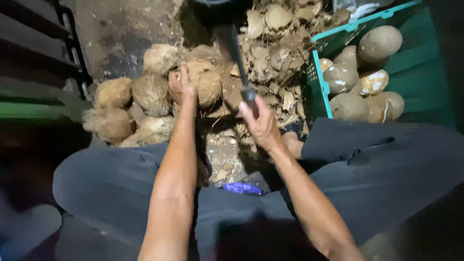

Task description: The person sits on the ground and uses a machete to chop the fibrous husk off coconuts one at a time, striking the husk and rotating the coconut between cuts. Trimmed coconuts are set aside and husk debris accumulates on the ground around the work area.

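Roughly six husked coconuts (145, 94), left hand (180, 87) on one, right hand (258, 123) gripping blade (234, 50)

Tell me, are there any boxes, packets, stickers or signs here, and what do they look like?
Green plastic crate: upper right, box-shaped with slotted walls, holding rounded brown-and-white peeled coconuts.
Purple crinkly wrapper: bottom middle, between the person's knees; small, shiny.
No stickers, signs or screens show.

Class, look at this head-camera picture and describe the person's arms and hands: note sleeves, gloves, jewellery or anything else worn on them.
Both arms are bare from the lower edge of the view to the fingers: no sleeves show. The left hand and right hand wear no gloves, and no watch, ring or bracelet can be seen on either wrist. The arms look lean. Below them, the legs are in dark grey trousers.
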The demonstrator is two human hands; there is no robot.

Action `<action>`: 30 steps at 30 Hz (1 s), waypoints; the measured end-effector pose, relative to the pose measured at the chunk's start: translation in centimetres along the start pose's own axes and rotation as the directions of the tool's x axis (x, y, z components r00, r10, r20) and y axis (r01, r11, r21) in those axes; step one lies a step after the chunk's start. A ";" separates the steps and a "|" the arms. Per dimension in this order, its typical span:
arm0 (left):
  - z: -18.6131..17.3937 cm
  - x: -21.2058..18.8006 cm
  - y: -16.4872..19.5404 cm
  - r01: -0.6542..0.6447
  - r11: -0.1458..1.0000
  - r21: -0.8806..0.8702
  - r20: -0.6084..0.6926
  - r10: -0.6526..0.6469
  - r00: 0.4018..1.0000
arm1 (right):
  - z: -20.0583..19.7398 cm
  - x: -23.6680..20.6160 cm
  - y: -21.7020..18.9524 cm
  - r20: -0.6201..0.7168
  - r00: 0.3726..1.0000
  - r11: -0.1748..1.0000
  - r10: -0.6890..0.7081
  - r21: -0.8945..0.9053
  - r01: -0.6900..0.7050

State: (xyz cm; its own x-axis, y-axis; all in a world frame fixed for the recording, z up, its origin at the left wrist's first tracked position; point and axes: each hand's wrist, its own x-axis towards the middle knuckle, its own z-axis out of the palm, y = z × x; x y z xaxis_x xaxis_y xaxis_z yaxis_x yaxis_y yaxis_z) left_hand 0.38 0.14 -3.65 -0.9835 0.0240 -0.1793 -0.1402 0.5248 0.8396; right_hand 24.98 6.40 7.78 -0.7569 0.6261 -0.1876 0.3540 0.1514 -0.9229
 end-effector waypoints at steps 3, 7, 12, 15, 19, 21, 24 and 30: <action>-0.6 -0.1 0.0 0.015 0.998 0.058 0.039 -0.017 0.999 | 0.5 0.4 0.2 -0.120 0.967 0.971 -0.227 0.045 0.233; -1.1 -0.3 0.4 0.093 0.994 0.064 0.079 -0.098 0.992 | 1.1 1.0 0.8 -0.045 0.998 0.995 0.050 0.089 -0.046; -0.6 -0.2 0.2 0.050 0.995 0.087 0.014 -0.051 0.999 | 1.4 1.7 1.7 0.021 0.999 0.996 0.047 -0.074 -0.046; -0.3 -0.1 -0.2 0.056 0.996 0.074 0.015 -0.057 0.998 | 1.5 2.0 2.2 -0.121 0.983 0.948 -0.140 0.268 0.168; -0.1 -0.5 -0.3 0.088 0.992 0.086 0.011 -0.089 0.996 | 1.5 2.2 2.8 -0.120 0.975 0.965 -0.189 0.162 0.206; 0.1 -0.8 -0.1 0.083 0.990 0.110 0.002 -0.084 0.996 | 1.4 2.3 3.1 0.132 0.991 0.999 -0.038 0.010 0.037; 0.3 -1.1 0.0 0.007 0.994 0.111 -0.061 -0.001 0.998 | 1.4 2.3 3.4 0.080 0.965 0.968 0.250 -0.022 -0.249; 0.6 -1.3 -0.3 0.023 0.988 0.154 -0.064 -0.013 0.998 | 1.8 2.3 4.1 -0.203 0.979 0.932 -0.029 0.348 0.100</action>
State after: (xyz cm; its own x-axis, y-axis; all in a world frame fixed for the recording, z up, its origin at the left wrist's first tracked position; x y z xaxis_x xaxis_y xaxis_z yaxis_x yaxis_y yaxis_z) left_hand 1.75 0.42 -3.95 -0.9869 -0.0378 -0.1569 -0.1435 0.6502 0.7461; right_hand 23.69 7.14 3.01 -0.6396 0.7636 -0.0887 0.0633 -0.0627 -0.9960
